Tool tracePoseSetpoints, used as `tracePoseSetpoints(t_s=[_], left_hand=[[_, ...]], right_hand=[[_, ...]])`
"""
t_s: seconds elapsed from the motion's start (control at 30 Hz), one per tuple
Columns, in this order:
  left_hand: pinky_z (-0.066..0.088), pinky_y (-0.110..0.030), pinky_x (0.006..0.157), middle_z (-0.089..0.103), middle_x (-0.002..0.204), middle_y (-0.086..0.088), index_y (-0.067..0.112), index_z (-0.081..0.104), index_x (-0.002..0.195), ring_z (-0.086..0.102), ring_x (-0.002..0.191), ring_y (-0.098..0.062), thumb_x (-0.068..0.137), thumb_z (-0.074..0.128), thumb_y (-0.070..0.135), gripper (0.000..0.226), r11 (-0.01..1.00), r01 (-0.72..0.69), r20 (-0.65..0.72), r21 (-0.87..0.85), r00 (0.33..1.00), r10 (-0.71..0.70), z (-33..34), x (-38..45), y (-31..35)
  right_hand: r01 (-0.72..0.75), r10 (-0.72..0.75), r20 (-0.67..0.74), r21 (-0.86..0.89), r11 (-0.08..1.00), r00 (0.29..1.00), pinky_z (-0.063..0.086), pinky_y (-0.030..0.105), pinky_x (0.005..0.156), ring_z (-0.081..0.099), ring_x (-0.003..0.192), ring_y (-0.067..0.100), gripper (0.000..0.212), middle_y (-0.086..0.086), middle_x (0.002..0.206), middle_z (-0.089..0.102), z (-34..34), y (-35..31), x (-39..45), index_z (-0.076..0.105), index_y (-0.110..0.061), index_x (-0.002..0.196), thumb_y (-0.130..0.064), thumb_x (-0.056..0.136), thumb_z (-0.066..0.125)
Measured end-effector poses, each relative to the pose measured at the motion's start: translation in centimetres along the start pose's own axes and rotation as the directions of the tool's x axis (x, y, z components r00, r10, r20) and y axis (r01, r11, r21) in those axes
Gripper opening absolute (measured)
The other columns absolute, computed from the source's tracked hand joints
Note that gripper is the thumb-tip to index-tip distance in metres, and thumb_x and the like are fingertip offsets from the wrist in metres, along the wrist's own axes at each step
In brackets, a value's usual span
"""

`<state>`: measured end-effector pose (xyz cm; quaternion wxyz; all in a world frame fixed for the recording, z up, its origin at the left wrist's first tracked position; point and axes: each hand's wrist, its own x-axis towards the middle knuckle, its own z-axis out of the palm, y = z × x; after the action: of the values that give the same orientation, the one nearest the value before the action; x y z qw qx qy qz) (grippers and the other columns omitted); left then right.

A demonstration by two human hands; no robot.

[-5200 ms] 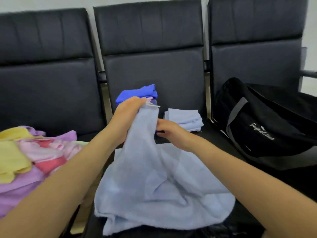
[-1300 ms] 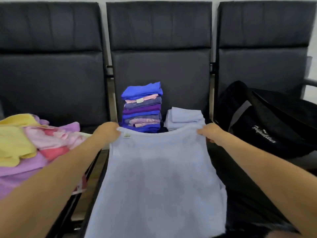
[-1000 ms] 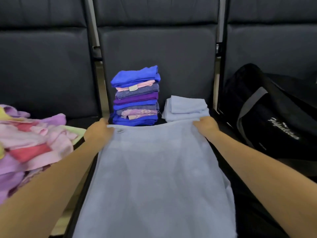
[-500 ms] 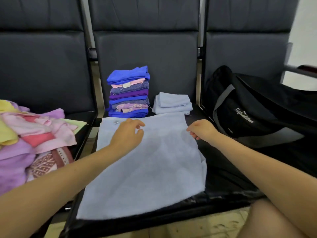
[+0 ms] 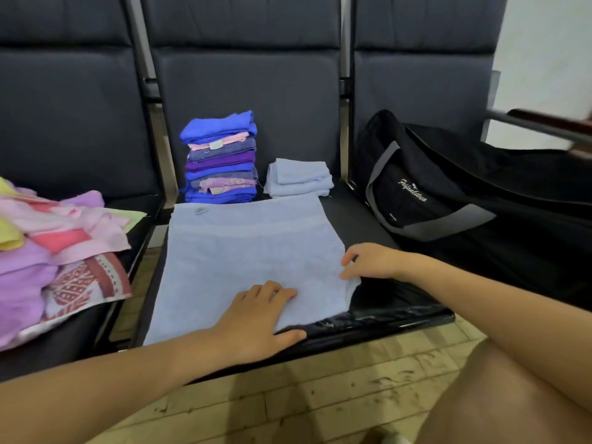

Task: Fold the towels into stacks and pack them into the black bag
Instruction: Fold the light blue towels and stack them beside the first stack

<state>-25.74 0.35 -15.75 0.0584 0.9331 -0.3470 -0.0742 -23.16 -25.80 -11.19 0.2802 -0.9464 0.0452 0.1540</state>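
Both hands drawn back to near edge of pale blue towel, left hand flat on it, right hand loosely open at right edge, bare seat alongside.

A pale blue terry towel lies spread flat on the black padded middle seat. Behind the towel, against the backrest, stands a tall stack of folded blue, purple and pink towels; a low stack of folded pale blue towels sits just right of it. Left of the towel, on the neighbouring seat, lies a loose heap of pink, lilac and yellow towels. Right of the towel, on the third seat, rests a black fabric duffel bag with grey straps. The left hand rests on the towel's near edge, the right hand at its right edge.
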Motion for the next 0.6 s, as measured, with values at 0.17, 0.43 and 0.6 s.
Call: tracePoseSetpoints(t_s=[0.17,0.43,0.6], left_hand=[[0.032,-0.031,0.106,0.033,0.144,0.009,0.035,0.027,0.146,0.037,0.13,-0.016,0.059,0.001,0.086,0.104,0.999,0.016,-0.07,-0.035,0.997,-0.018,0.3,0.4,-0.1],[0.033,-0.029,0.104,0.033,0.142,0.012,0.037,0.026,0.145,0.039,0.128,-0.013,0.057,-0.006,0.091,0.108,1.0,0.009,-0.096,-0.028,0.995,-0.012,0.6,0.6,-0.3],[0.034,-0.029,0.104,0.035,0.141,0.012,0.037,0.029,0.144,0.04,0.127,-0.014,0.05,-0.012,0.095,0.117,0.999,0.025,-0.108,-0.03,0.994,-0.028,0.7,0.7,-0.4]], right_hand=[[-0.01,-0.027,0.175,0.205,0.979,0.984,0.041,0.018,0.066,0.046,0.078,0.011,0.022,-0.009,0.084,0.055,-1.3,1.0,-1.5,0.068,-0.02,0.11,-0.02,0.088,0.066],[0.138,-0.14,0.059,0.026,0.99,0.988,0.043,0.022,0.07,0.053,0.072,0.011,0.018,0.002,0.08,0.064,-1.7,3.0,-3.2,0.069,-0.023,0.099,-0.011,0.088,0.062],[0.232,-0.221,-0.133,0.077,0.97,0.966,0.041,0.023,0.072,0.051,0.071,0.01,0.025,0.003,0.085,0.059,-1.8,3.3,-3.8,0.067,-0.02,0.073,0.001,0.084,0.058]])
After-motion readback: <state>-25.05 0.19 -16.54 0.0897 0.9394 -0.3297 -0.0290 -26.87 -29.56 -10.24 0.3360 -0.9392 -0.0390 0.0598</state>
